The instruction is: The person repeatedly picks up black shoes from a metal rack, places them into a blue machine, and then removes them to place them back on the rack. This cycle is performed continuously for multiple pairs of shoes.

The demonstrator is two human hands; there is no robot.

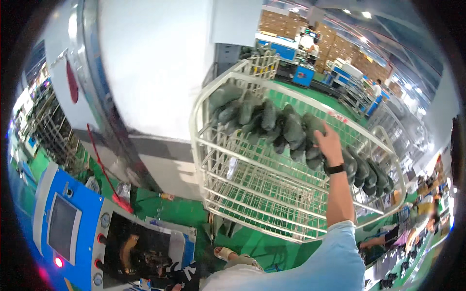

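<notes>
My right hand [329, 144], with a black band at the wrist, reaches out to a white wire rack [264, 167]. Its thumb and fingers close on a dark grey-green shoe upper [312, 124], slightly blurred, in the row on the rack's upper part. More dark shoe uppers [270, 115] hang side by side along this row, to both sides of my hand. Near the lower edge lies a black piece with white marks [188, 275]. A sliver of skin tone beside it may be my left hand, but its fingers are cut off by the edge.
A blue machine [87, 213] with a dark screen [63, 220], gauges and a dark work bay stands at lower left. Behind the rack's left side rises a white cabinet [150, 63]. At right, a co-worker [417, 223] bends over a bench. Stacked cartons [281, 24] stand far back.
</notes>
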